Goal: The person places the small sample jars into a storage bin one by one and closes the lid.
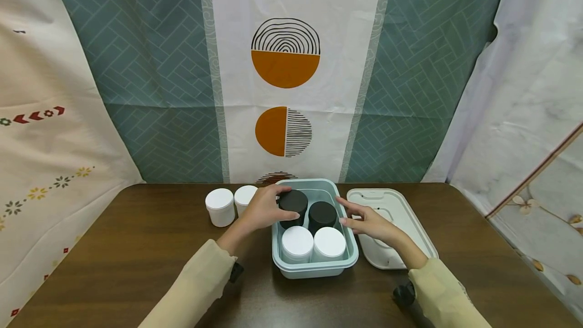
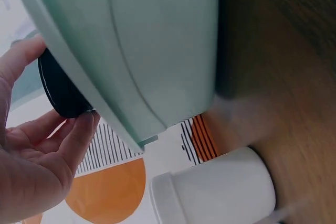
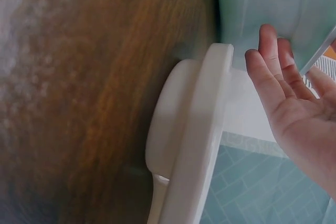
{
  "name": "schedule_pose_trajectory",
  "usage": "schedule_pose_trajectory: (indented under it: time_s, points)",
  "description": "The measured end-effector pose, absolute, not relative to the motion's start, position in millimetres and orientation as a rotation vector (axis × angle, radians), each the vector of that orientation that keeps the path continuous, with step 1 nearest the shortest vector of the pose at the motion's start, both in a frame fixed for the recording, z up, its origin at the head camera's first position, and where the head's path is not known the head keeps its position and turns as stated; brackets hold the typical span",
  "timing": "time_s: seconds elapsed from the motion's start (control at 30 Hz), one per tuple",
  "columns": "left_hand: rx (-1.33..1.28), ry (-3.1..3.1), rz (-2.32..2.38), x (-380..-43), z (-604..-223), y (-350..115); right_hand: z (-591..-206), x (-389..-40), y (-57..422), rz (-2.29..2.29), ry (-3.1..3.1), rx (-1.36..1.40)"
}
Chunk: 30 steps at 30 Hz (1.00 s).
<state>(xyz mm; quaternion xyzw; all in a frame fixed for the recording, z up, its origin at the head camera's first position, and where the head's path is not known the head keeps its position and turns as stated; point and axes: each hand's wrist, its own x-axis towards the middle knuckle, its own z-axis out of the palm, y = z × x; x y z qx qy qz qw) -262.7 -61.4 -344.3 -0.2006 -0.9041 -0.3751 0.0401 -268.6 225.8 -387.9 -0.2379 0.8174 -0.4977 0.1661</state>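
A pale green plastic tub (image 1: 314, 270) holds two black-lidded jars at the back and two white jars at the front. My left hand (image 1: 265, 207) reaches over the tub's left rim and grips the back-left black jar (image 1: 293, 201), thumb in front and fingers behind. In the left wrist view the black lid (image 2: 60, 87) shows between thumb and fingers above the rim. The second black jar (image 1: 322, 215) stands beside it, and the white jars (image 1: 297, 243) sit in front. My right hand (image 1: 371, 222) is at the tub's right rim, its fingers extended along the outside, as the right wrist view shows.
Two more white jars (image 1: 220, 207) stand on the table left of the tub, one partly behind my left hand. A white lid (image 1: 412, 216) lies to the right, under my right forearm. A patterned curtain (image 1: 291, 95) hangs behind the brown table (image 1: 150, 247).
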Motion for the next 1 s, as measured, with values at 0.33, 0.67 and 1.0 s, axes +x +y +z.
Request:
schedule_pose_trajectory:
  time_s: [0.33,0.67,1.0]
  points:
    - [-0.657,-2.827,-1.041,-264.1,-350.9,-58.1,-388.8,-268.8,225.3,-1.402,2.345,-0.681]
    - [-0.763,-2.891,-0.917,-267.3,-351.7,-57.1,-389.4,-268.4,225.1,-1.421,2.338,-0.669]
    - [-0.874,-2.98,-0.786,-266.8,-349.0,-59.1,-390.2,-268.0,225.4,-1.428,2.335,-0.654]
